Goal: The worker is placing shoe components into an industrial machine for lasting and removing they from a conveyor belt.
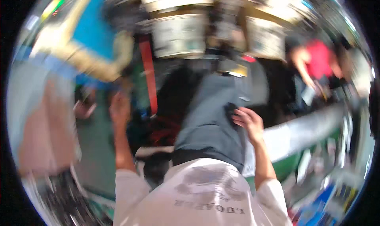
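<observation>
The whole picture is smeared by motion. My right hand (250,123) is over my grey trouser leg, its fingers bent. A small black object (230,110) shows at these fingertips and appears to be held; its kind is too blurred to make out. My left hand (119,107) hangs low on the left, beside the edge of a table with a blue top (93,32). Its fingers are too smeared to show whether they hold anything.
White bins (179,34) stand ahead. A red strip (147,75) runs upright left of my legs. On the right a long pale surface (301,137) extends past my right arm, and a person in red (318,59) is beyond it. Cardboard-coloured sheets (49,135) are at left.
</observation>
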Demonstrator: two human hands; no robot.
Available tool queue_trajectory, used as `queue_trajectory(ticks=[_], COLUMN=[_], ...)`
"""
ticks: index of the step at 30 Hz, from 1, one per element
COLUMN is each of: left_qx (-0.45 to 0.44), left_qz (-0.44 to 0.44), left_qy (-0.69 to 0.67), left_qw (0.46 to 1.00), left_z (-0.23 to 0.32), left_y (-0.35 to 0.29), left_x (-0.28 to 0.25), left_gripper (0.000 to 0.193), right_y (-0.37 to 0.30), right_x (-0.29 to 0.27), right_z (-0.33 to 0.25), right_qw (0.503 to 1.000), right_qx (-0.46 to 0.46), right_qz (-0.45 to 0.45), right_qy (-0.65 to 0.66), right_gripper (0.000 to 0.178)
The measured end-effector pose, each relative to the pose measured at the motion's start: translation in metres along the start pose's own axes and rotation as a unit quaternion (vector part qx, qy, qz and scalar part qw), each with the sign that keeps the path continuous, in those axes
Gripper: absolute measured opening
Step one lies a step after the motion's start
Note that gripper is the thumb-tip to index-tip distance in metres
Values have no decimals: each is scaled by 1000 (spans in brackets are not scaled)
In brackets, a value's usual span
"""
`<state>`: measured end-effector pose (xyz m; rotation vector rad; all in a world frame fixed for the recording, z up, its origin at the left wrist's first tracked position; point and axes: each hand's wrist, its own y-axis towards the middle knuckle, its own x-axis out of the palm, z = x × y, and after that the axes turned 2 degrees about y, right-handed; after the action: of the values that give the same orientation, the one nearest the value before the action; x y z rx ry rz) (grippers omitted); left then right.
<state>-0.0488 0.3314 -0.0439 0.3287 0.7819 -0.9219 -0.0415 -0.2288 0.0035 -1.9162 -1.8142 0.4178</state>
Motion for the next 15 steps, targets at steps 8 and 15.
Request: queue_trajectory(ticks=[8, 15], left_qx=[326, 422], left_qz=[-245, -368], left_qy=[-91, -22], left_qw=[909, 828], left_z=[128, 170], left_y=[-74, -101], left_x=[249, 259], left_gripper=[35, 32], right_y=[-103, -360], right_x=[-251, -404], right_z=[181, 318], right_qw=[887, 664], right_qx=[-11, 302], right_qz=[386, 633], right_qy=[-253, -258], right_gripper=[45, 81])
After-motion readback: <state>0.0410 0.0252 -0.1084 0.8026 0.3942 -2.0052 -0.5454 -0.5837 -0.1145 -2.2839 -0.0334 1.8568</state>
